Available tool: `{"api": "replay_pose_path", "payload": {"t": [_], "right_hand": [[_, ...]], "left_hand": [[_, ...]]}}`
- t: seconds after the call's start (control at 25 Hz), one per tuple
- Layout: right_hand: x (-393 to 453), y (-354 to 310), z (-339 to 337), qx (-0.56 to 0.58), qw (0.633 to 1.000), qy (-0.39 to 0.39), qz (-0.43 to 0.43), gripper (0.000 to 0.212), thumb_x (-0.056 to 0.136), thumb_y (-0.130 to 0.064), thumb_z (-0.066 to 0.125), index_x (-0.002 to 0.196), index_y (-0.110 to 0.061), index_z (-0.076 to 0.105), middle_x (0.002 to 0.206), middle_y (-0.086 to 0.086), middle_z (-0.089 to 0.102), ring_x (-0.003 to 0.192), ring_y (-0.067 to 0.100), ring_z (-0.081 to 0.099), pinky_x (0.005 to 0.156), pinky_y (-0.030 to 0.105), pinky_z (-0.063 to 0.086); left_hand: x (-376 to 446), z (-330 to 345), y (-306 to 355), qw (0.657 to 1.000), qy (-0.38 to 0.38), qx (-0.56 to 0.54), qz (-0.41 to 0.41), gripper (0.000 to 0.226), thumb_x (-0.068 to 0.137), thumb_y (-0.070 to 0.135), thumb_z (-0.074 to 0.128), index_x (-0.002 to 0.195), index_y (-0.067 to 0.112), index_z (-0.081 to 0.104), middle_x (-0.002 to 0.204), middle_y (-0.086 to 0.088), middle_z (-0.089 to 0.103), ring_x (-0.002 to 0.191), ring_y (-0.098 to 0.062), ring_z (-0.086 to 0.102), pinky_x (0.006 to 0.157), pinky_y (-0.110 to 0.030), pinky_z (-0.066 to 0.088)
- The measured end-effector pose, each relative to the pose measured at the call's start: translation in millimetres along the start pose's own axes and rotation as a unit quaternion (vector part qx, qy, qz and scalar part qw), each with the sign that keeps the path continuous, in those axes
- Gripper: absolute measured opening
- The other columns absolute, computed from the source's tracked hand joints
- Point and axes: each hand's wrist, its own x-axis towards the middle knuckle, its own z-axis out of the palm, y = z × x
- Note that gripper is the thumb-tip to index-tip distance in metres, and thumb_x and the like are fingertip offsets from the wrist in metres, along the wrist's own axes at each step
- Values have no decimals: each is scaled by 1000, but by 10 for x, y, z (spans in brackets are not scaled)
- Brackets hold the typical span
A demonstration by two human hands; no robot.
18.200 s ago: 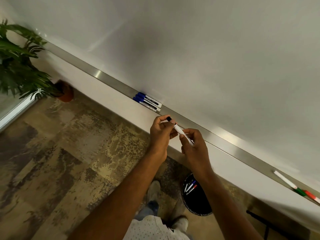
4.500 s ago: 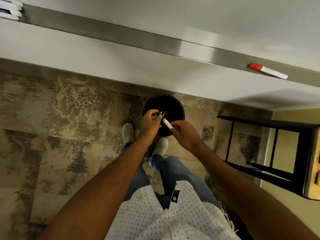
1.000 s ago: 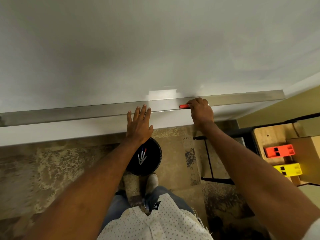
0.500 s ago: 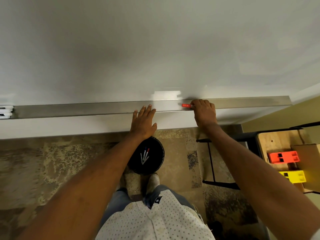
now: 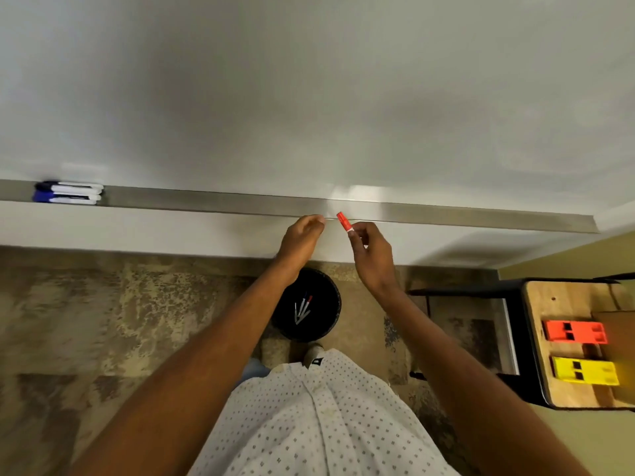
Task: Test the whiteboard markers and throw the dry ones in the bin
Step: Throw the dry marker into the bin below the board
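Your right hand (image 5: 372, 257) pinches the red-capped white whiteboard marker (image 5: 344, 222) below the metal tray's (image 5: 481, 218) front edge, your loosely curled left hand (image 5: 302, 238) holding nothing.

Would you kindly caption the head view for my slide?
Right hand holds a red marker near the tray, left hand beside it, above the bin.

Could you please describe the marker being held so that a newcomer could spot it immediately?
Follow the metal tray under the whiteboard to its middle, where the right hand is raised. The red-capped marker sticks up from its fingers, unlike the blue-capped markers lying far left.
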Motion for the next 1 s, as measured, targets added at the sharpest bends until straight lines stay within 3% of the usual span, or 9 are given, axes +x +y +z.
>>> {"api": "replay_pose_path", "payload": {"t": [0.2, 0.32, 0.48, 0.6, 0.68, 0.76, 0.84, 0.92, 1.0], "right_hand": [[-519, -469, 265, 124, 990, -57, 25, 18, 110, -29, 48, 117, -21, 62, 104, -7, 68, 88, 12, 67, 74, 27, 59], [-812, -762, 346, 222, 961, -144, 78, 28, 111, -33, 43, 114, -15, 65, 90, 6, 65, 66, 13, 55, 58, 24, 47], [-994, -1088, 403, 275, 924, -229, 136, 30, 110, -39, 45, 107, -18, 67, 77, 3, 57, 58, 9, 45, 49, 22, 36], [-1057, -1248, 400, 262, 921, -263, 114, 29, 109, -40, 45, 106, -22, 67, 74, 0, 51, 54, 6, 41, 47, 20, 32], [-1127, -1357, 406, 227, 930, -275, 92, 29, 109, -40, 46, 103, -19, 66, 69, -4, 50, 53, 4, 42, 48, 21, 33], [-1219, -1470, 437, 212, 938, -268, 58, 29, 110, -37, 45, 101, -22, 67, 67, -10, 60, 57, 3, 55, 54, 21, 42], [-1297, -1550, 479, 205, 947, -246, 11, 26, 111, -33, 43, 111, -32, 70, 88, -11, 73, 85, 2, 71, 75, 18, 54], [-1356, -1610, 506, 176, 957, -229, -27, 27, 111, -32, 41, 114, -46, 63, 102, -17, 71, 102, -4, 68, 86, 11, 51], [-1383, -1647, 533, 152, 962, -223, -47, 28, 112, -31, 39, 115, -48, 60, 106, -20, 68, 102, -10, 66, 85, 7, 49]], "left_hand": [[-502, -267, 67, 986, -13, -166, -25, 39, 103, 46, 50, 130, 22, 62, 129, 3, 69, 113, -16, 68, 108, -46, 48], [-787, -390, 89, 977, -35, -212, 1, 41, 106, 46, 41, 127, 19, 65, 126, 4, 71, 117, -15, 67, 108, -44, 48], [-1109, -513, 144, 949, -38, -311, 30, 44, 109, 39, 34, 116, 6, 63, 128, -8, 69, 120, -25, 66, 105, -43, 50], [-1267, -612, 217, 932, -5, -361, 34, 39, 109, 39, 35, 93, 11, 58, 114, -15, 73, 116, -31, 67, 77, -32, 59], [-1325, -664, 221, 931, 33, -363, 38, 40, 107, 42, 37, 84, 14, 53, 96, -12, 73, 108, -34, 70, 62, -25, 54], [-1368, -658, 229, 926, 73, -369, 42, 41, 107, 42, 39, 80, 14, 50, 79, -8, 67, 94, -33, 71, 74, -35, 57], [-1403, -614, 256, 917, 116, -379, 49, 41, 107, 39, 41, 76, 13, 50, 67, -4, 60, 80, -29, 66, 84, -41, 56], [-1423, -590, 280, 909, 143, -385, 62, 41, 107, 35, 42, 73, 13, 49, 60, -2, 54, 72, -27, 58, 81, -40, 52], [-1424, -611, 281, 904, 157, -391, 78, 42, 107, 35, 44, 70, 14, 49, 56, -2, 52, 69, -29, 54, 78, -40, 50]]}}
